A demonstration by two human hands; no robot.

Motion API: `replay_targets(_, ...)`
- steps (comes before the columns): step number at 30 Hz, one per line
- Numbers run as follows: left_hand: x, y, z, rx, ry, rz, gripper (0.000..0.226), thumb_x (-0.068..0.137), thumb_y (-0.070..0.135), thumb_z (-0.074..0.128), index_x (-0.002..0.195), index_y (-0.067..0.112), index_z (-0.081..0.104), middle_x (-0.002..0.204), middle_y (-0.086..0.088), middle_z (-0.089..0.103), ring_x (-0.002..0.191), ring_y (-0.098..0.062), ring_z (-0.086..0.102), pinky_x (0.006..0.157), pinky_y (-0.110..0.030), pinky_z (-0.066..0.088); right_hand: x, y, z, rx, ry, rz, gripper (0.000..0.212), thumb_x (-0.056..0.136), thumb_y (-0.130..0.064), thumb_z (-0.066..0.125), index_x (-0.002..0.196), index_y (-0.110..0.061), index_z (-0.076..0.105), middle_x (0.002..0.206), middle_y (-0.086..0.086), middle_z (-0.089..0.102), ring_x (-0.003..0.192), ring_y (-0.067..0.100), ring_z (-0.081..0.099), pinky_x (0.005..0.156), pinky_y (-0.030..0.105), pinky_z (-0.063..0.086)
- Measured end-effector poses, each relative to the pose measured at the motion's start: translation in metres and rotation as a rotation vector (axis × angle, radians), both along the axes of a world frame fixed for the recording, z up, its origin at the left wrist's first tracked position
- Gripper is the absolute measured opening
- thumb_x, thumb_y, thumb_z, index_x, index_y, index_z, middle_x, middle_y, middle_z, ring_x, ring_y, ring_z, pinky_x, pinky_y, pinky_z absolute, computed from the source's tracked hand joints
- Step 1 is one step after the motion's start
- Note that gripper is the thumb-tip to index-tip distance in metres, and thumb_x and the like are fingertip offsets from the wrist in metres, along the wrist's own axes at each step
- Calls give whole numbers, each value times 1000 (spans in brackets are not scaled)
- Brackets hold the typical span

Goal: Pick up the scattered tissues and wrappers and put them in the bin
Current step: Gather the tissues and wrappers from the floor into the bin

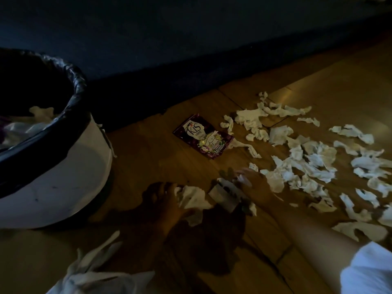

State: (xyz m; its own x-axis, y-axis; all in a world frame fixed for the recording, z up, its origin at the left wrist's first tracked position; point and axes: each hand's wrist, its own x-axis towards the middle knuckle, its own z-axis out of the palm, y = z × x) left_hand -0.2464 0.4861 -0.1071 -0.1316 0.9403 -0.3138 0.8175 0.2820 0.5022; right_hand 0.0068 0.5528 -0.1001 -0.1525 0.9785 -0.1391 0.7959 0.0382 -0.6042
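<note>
Head view, dim light. The left hand (163,200) is gripping a crumpled wad (191,198) of tissue, its fingers curling round it low over the floor (148,158). The right hand (256,185), blurred, is reaching leftward just beside the wad. Its fingertips are lying over a tissue scrap and a pale flat piece (221,194), but whether they are closing on either cannot be told.

The relation governing the coming move, as judged here, is that the bin (70,166) is standing to the left of both hands. The left hand is the nearer one, so its wad is best placed for dropping. The bin's mouth is opening upward and slightly toward the viewer. A black liner (78,81) is folding over its rim, and pale tissue (40,112) is already lying inside.

The wrapper (203,137), dark with printed lettering, is lying flat on the floor farther away than the hands and between them. Its long axis is running from far left to near right. Its near corner is lying closer to the right hand, and a tissue strip is touching its right edge.

Most of the loose tissues (307,164) are spreading across the floor to the right, from near to far. They are beginning just beside the right hand and lying well apart from the bin. Much of the task is thus remaining undone.
</note>
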Motion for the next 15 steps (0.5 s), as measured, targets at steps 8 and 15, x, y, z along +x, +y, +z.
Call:
replay_targets(8, 9, 3, -31, 48, 165, -254, 70, 75, 84, 16, 121, 39, 44, 123, -15, 61, 112, -42, 57, 85, -56, 51, -37, -35, -15, -145, -399, 318, 75, 83, -67, 40, 144, -47, 2, 157, -5, -3, 143, 34, -4, 114, 55, 5)
replay_targets(15, 18, -10, -17, 80, 221, -377, 44, 87, 33, 50, 130, 29, 42, 141, 0, 44, 128, -31, 44, 102, -44, 37, -34, -32, -24, -182, -538, 392, 66, 91, -39, 52, 147, -28, 18, 152, 7, 18, 133, 27, 30, 104, 35, 33)
